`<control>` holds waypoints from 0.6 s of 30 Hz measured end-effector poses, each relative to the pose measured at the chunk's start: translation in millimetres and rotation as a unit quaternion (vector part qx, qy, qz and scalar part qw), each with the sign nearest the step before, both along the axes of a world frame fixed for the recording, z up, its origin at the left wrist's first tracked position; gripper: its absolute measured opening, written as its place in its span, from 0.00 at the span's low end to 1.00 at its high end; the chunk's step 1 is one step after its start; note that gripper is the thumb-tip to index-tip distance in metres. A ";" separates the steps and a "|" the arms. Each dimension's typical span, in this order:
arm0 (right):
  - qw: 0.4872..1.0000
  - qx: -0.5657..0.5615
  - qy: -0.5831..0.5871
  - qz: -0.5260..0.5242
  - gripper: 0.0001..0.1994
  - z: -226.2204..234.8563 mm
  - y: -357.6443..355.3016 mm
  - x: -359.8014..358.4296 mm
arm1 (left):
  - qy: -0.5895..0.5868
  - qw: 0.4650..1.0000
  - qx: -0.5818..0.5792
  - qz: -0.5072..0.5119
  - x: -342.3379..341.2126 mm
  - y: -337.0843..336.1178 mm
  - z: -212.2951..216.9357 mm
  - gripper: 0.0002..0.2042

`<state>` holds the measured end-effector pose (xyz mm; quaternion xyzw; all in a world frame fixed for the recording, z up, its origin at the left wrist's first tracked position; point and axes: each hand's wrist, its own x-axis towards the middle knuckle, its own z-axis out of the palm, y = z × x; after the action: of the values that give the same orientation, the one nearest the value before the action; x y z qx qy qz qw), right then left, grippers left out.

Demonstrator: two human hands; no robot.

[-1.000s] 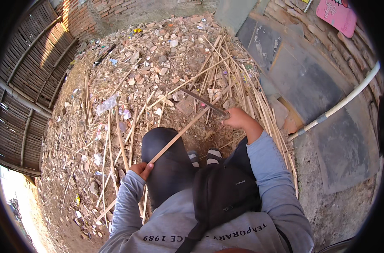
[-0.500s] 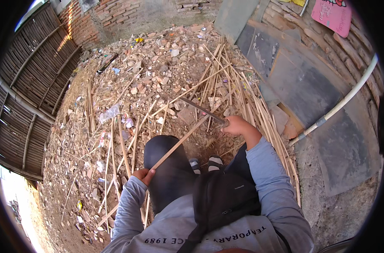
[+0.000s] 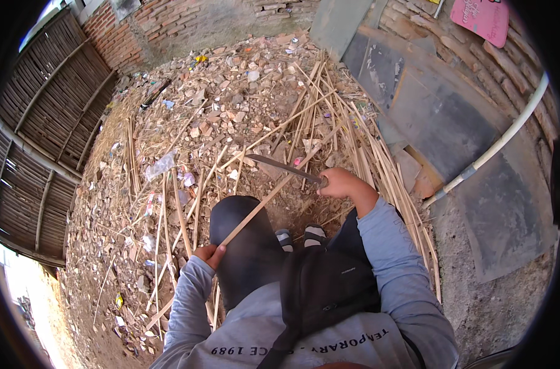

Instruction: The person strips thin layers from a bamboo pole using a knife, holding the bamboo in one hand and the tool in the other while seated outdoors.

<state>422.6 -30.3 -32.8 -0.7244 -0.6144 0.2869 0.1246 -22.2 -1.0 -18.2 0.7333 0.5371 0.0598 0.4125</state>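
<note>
My left hand [image 3: 211, 255], by my left knee, is closed around the near end of a long, flat bamboo strip [image 3: 255, 211]. The strip slants up and away to the right over my thigh. In my right hand [image 3: 343, 184] is the handle of a long knife [image 3: 279, 164] with a dark, narrow blade pointing left. The blade crosses the strip a short way from the fist; whether it touches the strip I cannot tell. The handle is mostly hidden by my fingers.
More bamboo strips [image 3: 311, 117] lie piled ahead and to the right, with others [image 3: 163, 227] on my left. Broken brick and litter cover the ground. Dark panels [image 3: 440, 117] and a pale pipe [image 3: 508, 135] stand at right; a bamboo fence [image 3: 40, 129] is at left.
The knife has moved left and slightly down, its blade now lying across the strip. More of the strip's far part shows beyond the blade. My left hand has hardly moved.
</note>
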 end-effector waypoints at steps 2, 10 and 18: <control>1.000 0.002 -0.008 0.007 0.22 -2.4 0.8 1.8 | -0.014 1.000 -0.004 0.004 0.0 -0.9 -0.6 0.24; 1.000 -0.004 -0.007 -0.016 0.22 4.5 -1.0 0.2 | -0.028 0.999 -0.037 0.019 1.8 -1.4 2.6 0.23; 1.000 0.010 0.001 -0.001 0.22 -4.8 0.4 4.3 | -0.041 0.999 -0.012 0.016 -2.3 0.5 -7.0 0.24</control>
<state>426.9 -29.9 -37.6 -0.7231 -0.6166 0.2814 0.1330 -24.5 -0.6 -25.2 0.7164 0.5324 0.0903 0.4417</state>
